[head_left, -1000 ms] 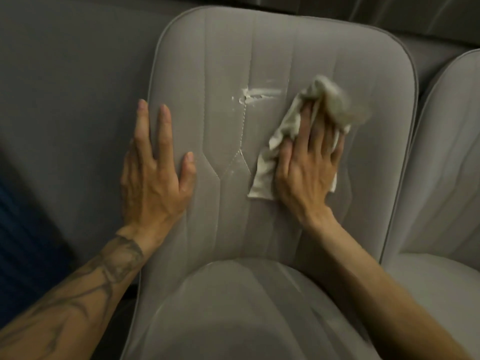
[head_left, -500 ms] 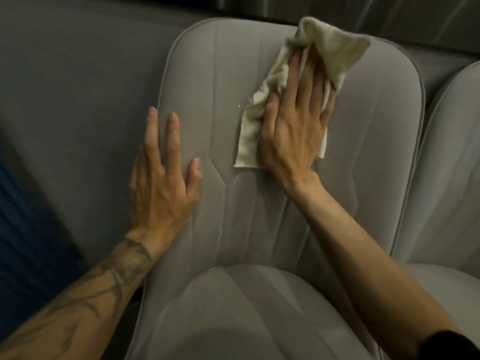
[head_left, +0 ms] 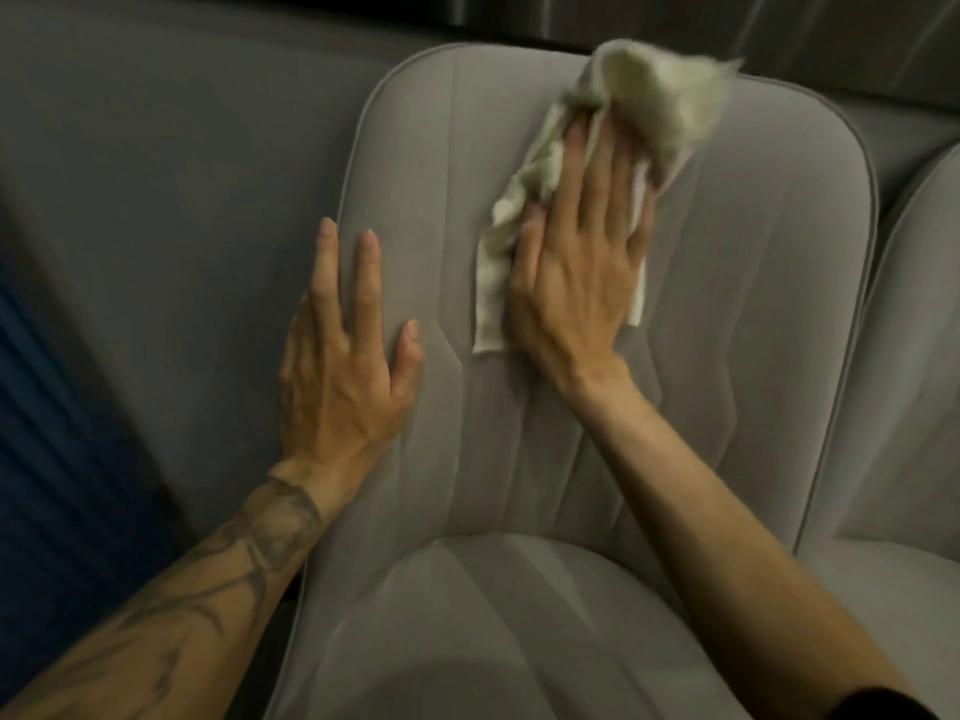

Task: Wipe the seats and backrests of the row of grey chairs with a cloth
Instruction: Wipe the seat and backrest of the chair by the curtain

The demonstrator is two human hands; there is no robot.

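Right hand [head_left: 571, 283] flat, fingers spread, pressing cloth [head_left: 649, 96] on backrest [head_left: 753, 252], cloth bunched beyond fingertips; left hand [head_left: 343, 366] flat, open beside

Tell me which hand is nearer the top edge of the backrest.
Right. The right hand presses the cloth just below the backrest top edge; the left hand lies flat lower down, along its left side.

backrest [head_left: 753, 262] matt grey stitched fabric; cloth [head_left: 660, 90] pale, fuzzy, rumpled.
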